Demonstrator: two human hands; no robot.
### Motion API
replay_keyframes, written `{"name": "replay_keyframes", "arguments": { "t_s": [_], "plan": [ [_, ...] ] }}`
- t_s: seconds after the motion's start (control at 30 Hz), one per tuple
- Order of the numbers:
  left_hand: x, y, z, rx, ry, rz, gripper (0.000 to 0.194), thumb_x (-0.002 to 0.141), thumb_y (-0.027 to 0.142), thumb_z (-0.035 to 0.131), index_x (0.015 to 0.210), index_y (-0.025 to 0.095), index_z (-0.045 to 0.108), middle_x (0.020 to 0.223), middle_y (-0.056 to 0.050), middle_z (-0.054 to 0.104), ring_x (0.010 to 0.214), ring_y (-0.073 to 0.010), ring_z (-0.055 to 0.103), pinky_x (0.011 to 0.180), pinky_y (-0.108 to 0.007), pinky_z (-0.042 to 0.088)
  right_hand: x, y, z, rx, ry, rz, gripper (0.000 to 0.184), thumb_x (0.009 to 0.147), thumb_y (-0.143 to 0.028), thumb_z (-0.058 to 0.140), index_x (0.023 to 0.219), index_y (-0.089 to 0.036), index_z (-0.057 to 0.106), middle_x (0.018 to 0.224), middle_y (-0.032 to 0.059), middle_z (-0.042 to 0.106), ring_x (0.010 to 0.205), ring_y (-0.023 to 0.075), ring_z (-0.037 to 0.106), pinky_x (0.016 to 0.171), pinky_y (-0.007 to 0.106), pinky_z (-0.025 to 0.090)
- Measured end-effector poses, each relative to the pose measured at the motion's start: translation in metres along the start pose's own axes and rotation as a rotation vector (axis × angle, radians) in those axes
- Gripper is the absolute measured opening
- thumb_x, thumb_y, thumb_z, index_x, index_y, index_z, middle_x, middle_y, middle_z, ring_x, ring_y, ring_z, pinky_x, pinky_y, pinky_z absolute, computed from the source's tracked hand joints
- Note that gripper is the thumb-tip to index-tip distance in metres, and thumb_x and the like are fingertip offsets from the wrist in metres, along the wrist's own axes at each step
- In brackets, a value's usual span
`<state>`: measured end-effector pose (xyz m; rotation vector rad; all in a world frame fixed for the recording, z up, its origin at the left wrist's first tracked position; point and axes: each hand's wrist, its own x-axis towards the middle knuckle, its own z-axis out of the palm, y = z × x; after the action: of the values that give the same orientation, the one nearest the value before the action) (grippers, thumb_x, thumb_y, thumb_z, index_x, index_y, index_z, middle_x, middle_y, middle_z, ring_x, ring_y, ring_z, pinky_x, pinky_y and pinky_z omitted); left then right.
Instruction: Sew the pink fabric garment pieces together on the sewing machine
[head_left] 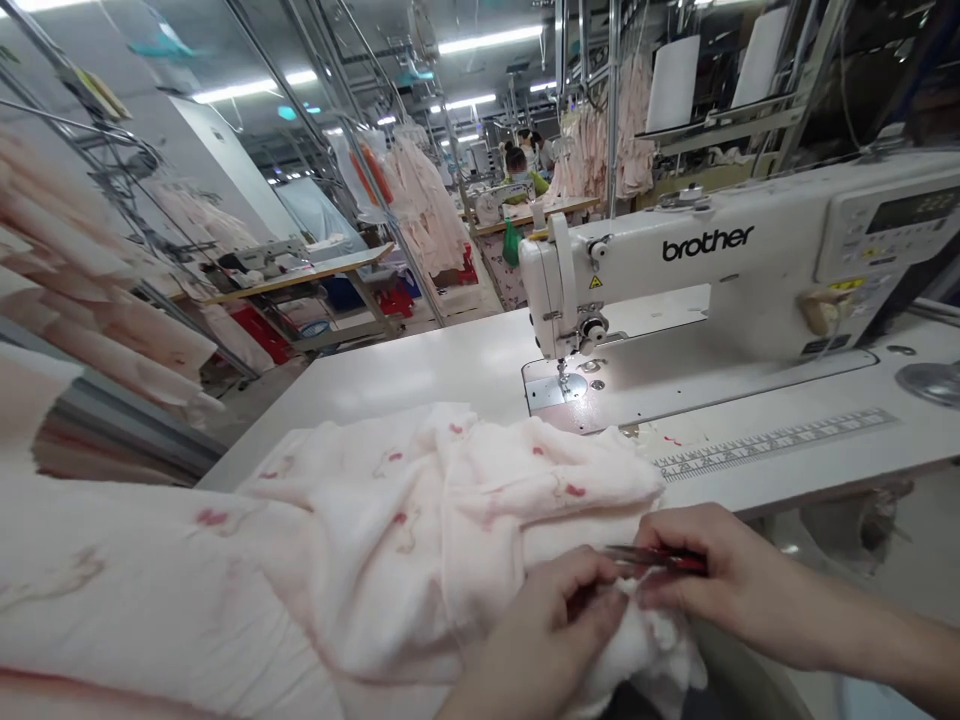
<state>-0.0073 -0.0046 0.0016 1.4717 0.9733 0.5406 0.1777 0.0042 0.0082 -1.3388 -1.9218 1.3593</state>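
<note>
Fleece garment (420, 530), pale pink with small red motifs, lies bunched across the front of a white sewing table (390, 390), its far edge just short of the needle plate (551, 392). Left hand (551, 630) is curled almost shut, pinching a gathered fold of the fleece from above. Right hand (720, 570) is also closed, its fingers wrapped around red-handled snips (660, 558) whose slim metal tips point left, toward the fold; those tips sit just beside the left hand's fingers, and whether they touch the cloth cannot be told. A fluffier white bunch of the fabric (652, 640) bulges below the hands, over the table's front edge. To the right stands a white Brother sewing machine (705, 260), with a printed measuring scale (772, 445) along the tabletop in front of it. Farther back, pink garments (427, 205) hang from racks, and a co-worker (517, 165) sits at a distant sewing station.
</note>
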Motion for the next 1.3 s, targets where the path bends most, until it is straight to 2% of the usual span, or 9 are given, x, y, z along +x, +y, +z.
{"name": "replay_keyframes", "arguments": {
  "t_s": [0.13,0.27,0.43,0.53,0.67,0.7,0.9,1.07,1.3],
  "plan": [
    [0.006,0.005,-0.010,0.123,0.105,-0.054,0.004,0.070,0.015,0.055,0.074,0.015,0.054,0.069,0.002,0.051,0.066,-0.0120,0.047,0.058,-0.020,0.036,0.006,0.004,-0.025,-0.073,0.119,-0.022,0.018,0.069,-0.030,0.057,0.061,-0.018,0.047,0.059,-0.0040,0.044,0.059,0.0113,0.041,0.052,0.020,0.033],
    [0.008,0.006,-0.011,0.163,0.210,0.009,0.005,0.067,0.012,0.053,0.064,0.015,0.052,0.071,0.001,0.050,0.068,-0.0128,0.047,0.061,-0.021,0.035,0.035,0.036,-0.089,-0.555,0.582,0.051,0.027,0.077,-0.046,0.047,0.070,-0.020,0.054,0.056,-0.0005,0.051,0.055,0.0167,0.048,0.052,0.026,0.036],
    [0.010,0.002,-0.010,0.087,0.224,0.141,0.006,0.072,0.018,0.053,0.070,0.016,0.057,0.072,0.000,0.052,0.069,-0.0132,0.047,0.063,-0.022,0.036,0.063,0.066,-0.137,-0.763,0.692,0.025,0.024,0.073,-0.036,0.049,0.071,-0.015,0.059,0.084,0.0159,0.059,0.084,0.0343,0.052,0.071,0.046,0.038],
    [0.013,0.000,-0.009,0.060,0.242,0.188,0.007,0.072,0.020,0.054,0.069,0.016,0.058,0.068,0.000,0.052,0.065,-0.0127,0.046,0.060,-0.022,0.036,0.046,0.038,-0.111,-0.796,0.614,-0.159,0.033,0.079,-0.038,0.046,0.097,-0.014,0.060,0.116,0.0151,0.050,0.111,0.0303,0.040,0.092,0.042,0.030],
    [0.013,0.007,-0.007,0.047,0.187,0.199,0.008,0.074,0.020,0.052,0.072,0.017,0.058,0.068,0.000,0.052,0.065,-0.0127,0.046,0.060,-0.022,0.037,0.006,-0.018,-0.055,-0.551,-0.076,-0.429,0.027,0.087,-0.031,0.043,0.111,-0.025,0.054,0.102,0.0041,0.058,0.095,0.0175,0.053,0.080,0.027,0.040],
    [0.012,0.010,-0.006,0.067,0.196,0.207,0.008,0.075,0.020,0.051,0.074,0.017,0.058,0.071,-0.001,0.053,0.067,-0.0134,0.047,0.062,-0.022,0.038,0.001,-0.026,-0.045,-0.510,-0.117,-0.420,0.022,0.087,-0.024,0.041,0.101,-0.023,0.058,0.091,0.0036,0.061,0.085,0.0168,0.055,0.074,0.026,0.041],
    [-0.004,0.008,0.019,0.350,0.725,0.253,0.013,0.080,0.030,0.050,0.074,0.019,0.050,0.064,0.002,0.046,0.056,-0.0113,0.043,0.050,-0.021,0.034,0.009,-0.012,-0.018,0.219,-0.139,0.097,0.019,0.078,-0.027,0.051,0.062,-0.016,0.050,0.049,-0.0042,0.048,0.037,0.0056,0.037,0.034,0.016,0.024],
    [-0.005,-0.018,0.047,0.489,0.692,0.306,0.024,0.078,0.038,0.052,0.067,0.019,0.042,0.060,0.000,0.043,0.055,-0.0128,0.043,0.043,-0.022,0.027,0.014,0.008,-0.004,0.779,-0.281,0.140,0.030,0.074,-0.036,0.059,0.056,-0.012,0.055,0.037,-0.0041,0.045,0.026,0.0023,0.029,0.029,0.016,0.016],
    [-0.004,-0.025,0.038,0.315,0.595,0.350,0.013,0.082,0.030,0.049,0.076,0.018,0.047,0.072,-0.001,0.050,0.063,-0.0129,0.050,0.056,-0.023,0.040,0.007,0.007,-0.002,0.845,-0.239,0.131,0.020,0.066,-0.027,0.071,0.078,-0.011,0.067,0.052,-0.0016,0.054,0.038,0.0017,0.036,0.035,0.014,0.022]
  ]
}}
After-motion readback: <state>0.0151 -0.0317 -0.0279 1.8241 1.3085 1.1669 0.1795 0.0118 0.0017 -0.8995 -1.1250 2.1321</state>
